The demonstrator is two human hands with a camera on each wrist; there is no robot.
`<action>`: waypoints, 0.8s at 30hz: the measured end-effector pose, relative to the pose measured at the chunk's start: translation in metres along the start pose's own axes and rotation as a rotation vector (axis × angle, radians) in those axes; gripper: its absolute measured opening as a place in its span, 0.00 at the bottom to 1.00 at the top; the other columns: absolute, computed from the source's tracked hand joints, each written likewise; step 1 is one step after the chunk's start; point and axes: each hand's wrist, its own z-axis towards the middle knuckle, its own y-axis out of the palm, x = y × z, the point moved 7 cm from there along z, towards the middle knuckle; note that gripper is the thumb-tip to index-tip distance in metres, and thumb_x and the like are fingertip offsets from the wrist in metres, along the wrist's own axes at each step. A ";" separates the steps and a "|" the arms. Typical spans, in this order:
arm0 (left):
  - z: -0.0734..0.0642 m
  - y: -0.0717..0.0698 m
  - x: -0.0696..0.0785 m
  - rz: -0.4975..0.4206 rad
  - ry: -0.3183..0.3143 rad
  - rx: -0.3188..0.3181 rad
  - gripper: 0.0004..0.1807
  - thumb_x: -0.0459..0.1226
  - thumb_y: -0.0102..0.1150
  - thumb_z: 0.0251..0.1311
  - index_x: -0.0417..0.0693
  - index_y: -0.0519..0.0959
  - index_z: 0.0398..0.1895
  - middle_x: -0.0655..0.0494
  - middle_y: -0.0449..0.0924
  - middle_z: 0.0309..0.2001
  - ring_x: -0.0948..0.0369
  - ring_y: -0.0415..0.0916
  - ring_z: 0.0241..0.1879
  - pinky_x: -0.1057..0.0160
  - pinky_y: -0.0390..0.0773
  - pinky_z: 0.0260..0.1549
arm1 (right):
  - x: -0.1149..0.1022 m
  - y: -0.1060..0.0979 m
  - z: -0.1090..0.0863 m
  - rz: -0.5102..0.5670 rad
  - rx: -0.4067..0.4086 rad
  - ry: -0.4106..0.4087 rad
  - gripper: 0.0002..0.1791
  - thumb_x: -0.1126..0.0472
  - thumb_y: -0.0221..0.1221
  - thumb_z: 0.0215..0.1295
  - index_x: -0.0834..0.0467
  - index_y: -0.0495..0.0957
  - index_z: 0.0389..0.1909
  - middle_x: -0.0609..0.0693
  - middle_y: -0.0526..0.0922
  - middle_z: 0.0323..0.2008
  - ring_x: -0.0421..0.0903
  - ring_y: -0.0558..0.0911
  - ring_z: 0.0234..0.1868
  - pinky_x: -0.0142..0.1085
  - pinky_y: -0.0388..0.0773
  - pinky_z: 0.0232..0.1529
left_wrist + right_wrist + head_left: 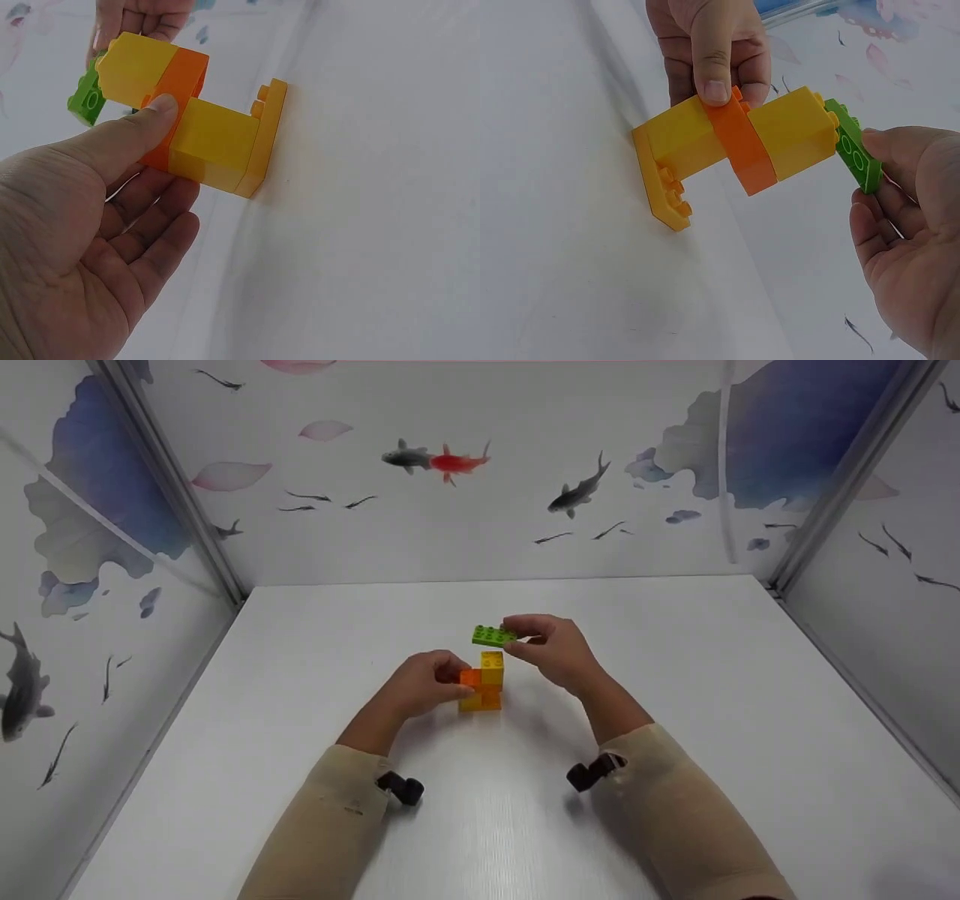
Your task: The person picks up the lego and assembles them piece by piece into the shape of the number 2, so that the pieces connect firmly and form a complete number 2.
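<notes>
A stack of building bricks stands on the white table. At its bottom lies a flat amber-yellow brick (651,180) with studs showing on one end. A yellow brick (684,140) sits on that, then an orange brick (744,146) jutting to the side, then another yellow brick (492,669) on top. My left hand (424,684) grips the orange brick, thumb on its near face and fingers behind. Between thumb and fingers, my right hand (556,651) pinches one end of a flat green brick (489,636), which hangs tilted close over the top yellow brick's studs.
The white table (300,810) meets printed wall panels at the back and both sides, with metal posts in the corners. A small black camera (403,789) is strapped at the left cuff, another black camera (592,772) at the right cuff.
</notes>
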 end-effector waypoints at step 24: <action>-0.001 0.000 0.002 0.033 0.048 0.014 0.16 0.45 0.77 0.64 0.56 0.83 0.50 0.59 0.86 0.48 0.55 0.80 0.50 0.55 0.83 0.61 | -0.006 0.021 -0.011 -0.019 -0.132 -0.078 0.16 0.57 0.69 0.71 0.42 0.88 0.58 0.44 0.87 0.58 0.51 0.88 0.52 0.41 0.88 0.57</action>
